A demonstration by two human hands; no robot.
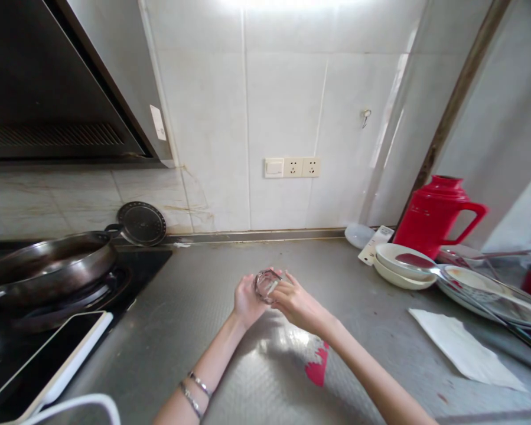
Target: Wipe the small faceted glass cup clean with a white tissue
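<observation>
Above the middle of the grey metal counter (194,295), both hands meet around a small round, see-through, glass-like object (264,284) with a dark brownish rim. My left hand (246,304) is curled around its left side and underside. From the right, my right hand (298,302) has its fingers on the object, near a small whitish piece inside the ring. Blur and the fingers hide its lower part, and its exact kind cannot be made out. Below the right forearm lies a torn pink patch (317,366) on the counter.
A steel pan (52,265) sits on the black stove at left, with a phone (65,360) and white cable (88,401) before it. At right stand a red thermos (433,215), stacked white bowls (402,274), plates (473,289) and a paper napkin (464,348).
</observation>
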